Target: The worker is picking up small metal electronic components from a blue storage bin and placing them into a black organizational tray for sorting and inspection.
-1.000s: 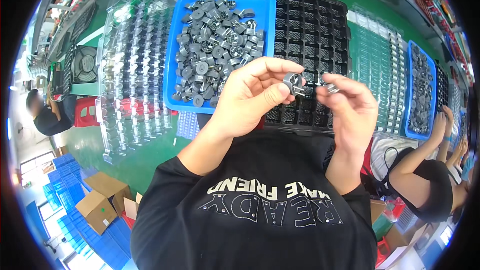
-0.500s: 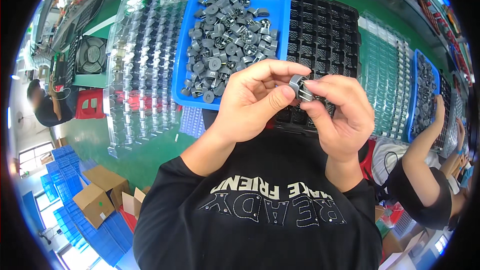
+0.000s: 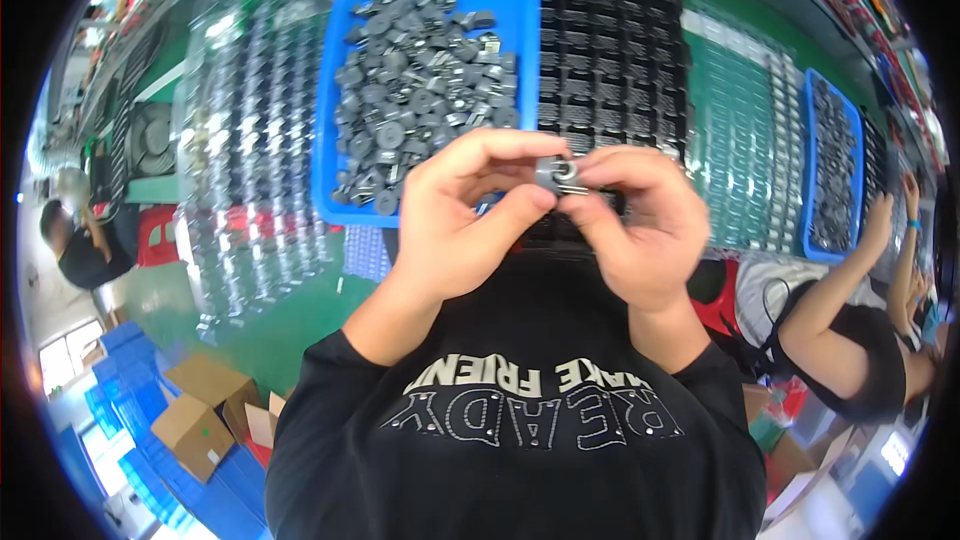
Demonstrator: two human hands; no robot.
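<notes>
Between both hands is a small round grey part with metal pins (image 3: 549, 174), held up in front of my chest. My left hand (image 3: 470, 215) pinches its grey body between thumb and fingers. On the pin side, the thumb and forefinger of my right hand (image 3: 645, 215) close on the metal pins. Beyond my left hand lies a blue tray (image 3: 328, 130) heaped with similar grey parts (image 3: 425, 70). A black compartment tray (image 3: 610, 70) sits just past my right hand, its near edge partly hidden by my hands.
Clear plastic blister trays (image 3: 250, 140) lie left of the blue tray, and another clear tray (image 3: 745, 130) is at the right. Farther right, a second blue tray (image 3: 808, 170) stands near a co-worker's arm (image 3: 835, 290). Cardboard boxes (image 3: 195, 430) and a fan (image 3: 150, 135) are at the left.
The view has shifted, so the trays appear farther left. Both hands still hold the grey part, which has turned slightly between my fingers.
</notes>
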